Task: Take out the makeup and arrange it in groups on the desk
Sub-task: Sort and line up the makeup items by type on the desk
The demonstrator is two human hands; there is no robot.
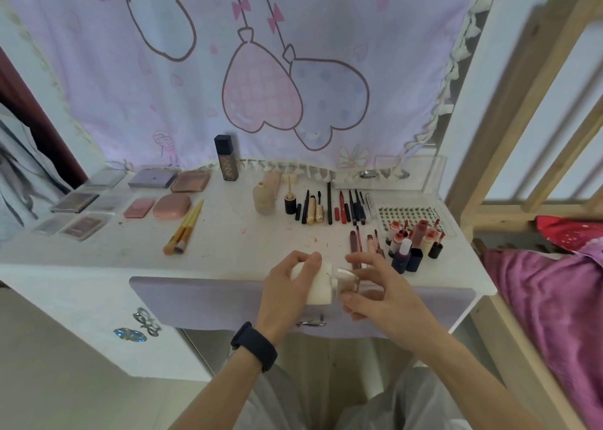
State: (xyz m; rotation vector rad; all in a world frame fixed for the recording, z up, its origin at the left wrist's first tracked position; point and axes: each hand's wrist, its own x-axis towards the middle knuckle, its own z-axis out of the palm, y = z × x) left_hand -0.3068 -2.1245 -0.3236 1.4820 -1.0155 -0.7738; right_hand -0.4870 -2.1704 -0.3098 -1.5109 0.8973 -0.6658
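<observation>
White and a little stained, the bench (98,256) fills the middle of the frame, with a lilac drawer front (202,302) below its near edge. At lower centre, just over that edge, we hold a white bottle (321,287) on its side. The left hand (287,286), a dark wristband (254,346) behind it, has its fingers (311,261) wrapped round the white body. The right hand (378,289) has its fingers (359,261) pinched on the clear cap (347,281). The bottle's long axis runs left to right across the frame, cap end pointing right.

Just beyond the right hand stand the lip tubes (414,240) in a cluster, with a lash tray (411,216) behind them. Further back, right of centre, the pencils (339,207) lie side by side, points away from us, and a beige bottle (263,199) stands to their left. Left of centre lie the brushes (184,230), then pink compacts (172,207) and flat palettes (81,201) towards the left edge. A tall dark bottle (226,158) stands at the back against the pink curtain (261,54).

We judge the task nearly done: most makeup is already grouped, and the bottle in hand has yet to join a group, likely the bottles at the back. Whether more waits in the drawer, we cannot tell.
</observation>
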